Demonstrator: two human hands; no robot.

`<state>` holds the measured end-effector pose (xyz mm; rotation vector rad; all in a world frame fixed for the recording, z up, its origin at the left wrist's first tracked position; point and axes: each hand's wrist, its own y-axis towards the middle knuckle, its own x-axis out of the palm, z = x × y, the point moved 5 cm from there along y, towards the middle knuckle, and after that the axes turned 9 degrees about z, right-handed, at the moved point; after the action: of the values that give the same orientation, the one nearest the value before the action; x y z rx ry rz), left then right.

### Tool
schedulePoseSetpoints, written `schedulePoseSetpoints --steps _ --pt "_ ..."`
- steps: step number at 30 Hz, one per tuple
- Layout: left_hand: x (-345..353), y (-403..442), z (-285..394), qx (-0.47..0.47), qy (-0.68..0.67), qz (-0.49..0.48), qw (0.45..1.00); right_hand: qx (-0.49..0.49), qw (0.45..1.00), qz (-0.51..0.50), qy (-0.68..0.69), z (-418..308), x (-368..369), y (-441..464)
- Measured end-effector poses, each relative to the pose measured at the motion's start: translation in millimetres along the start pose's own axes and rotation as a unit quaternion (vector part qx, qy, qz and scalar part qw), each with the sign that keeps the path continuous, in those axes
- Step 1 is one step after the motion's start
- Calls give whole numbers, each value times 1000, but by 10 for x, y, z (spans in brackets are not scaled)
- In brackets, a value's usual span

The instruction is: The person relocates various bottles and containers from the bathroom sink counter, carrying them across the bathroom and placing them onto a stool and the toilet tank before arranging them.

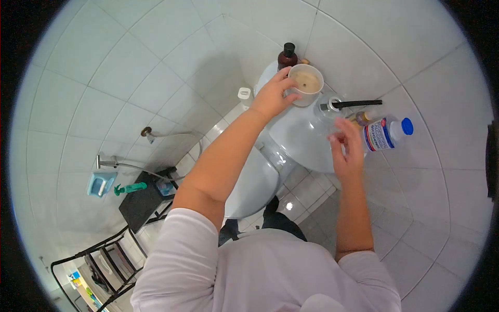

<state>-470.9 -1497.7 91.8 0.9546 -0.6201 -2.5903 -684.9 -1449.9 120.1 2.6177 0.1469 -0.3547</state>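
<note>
My left hand (275,98) has its thumb and fingers around the side of a translucent plastic tub (306,99). Light brown contents with a small dark spot show inside the tub, which stands on the toilet tank lid (288,132). Just behind it is a dark brown bottle (287,58) with a black cap. My right hand (347,148), slightly blurred, hovers over the lid's right end with curled fingers apart and nothing seen in them. Close to that hand are a clear glass jar (326,110) with a black stick-like piece (358,104) and a blue-capped alcohol bottle (379,135).
A small amber bottle (362,118) stands between the jar and the alcohol bottle. Below the tank is the closed toilet seat lid (252,184). At left are a hose sprayer (107,162), a blue soap dish (101,184), a green bottle (130,188) and a black stool (139,205).
</note>
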Motion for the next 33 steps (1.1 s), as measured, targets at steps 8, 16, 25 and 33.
schedulePoseSetpoints --steps 8,16,25,33 --pt "-59 207 148 84 33 80 993 53 994 -52 -83 83 -379 -521" --pt "21 904 -289 -56 101 8 993 46 987 -102 -117 -32 -90 -407" --pt "36 864 -274 -132 104 5 986 -108 976 -79 -171 -33 457 129" --pt "-349 594 -243 -137 108 74 982 10 978 21 -209 326 414 171"
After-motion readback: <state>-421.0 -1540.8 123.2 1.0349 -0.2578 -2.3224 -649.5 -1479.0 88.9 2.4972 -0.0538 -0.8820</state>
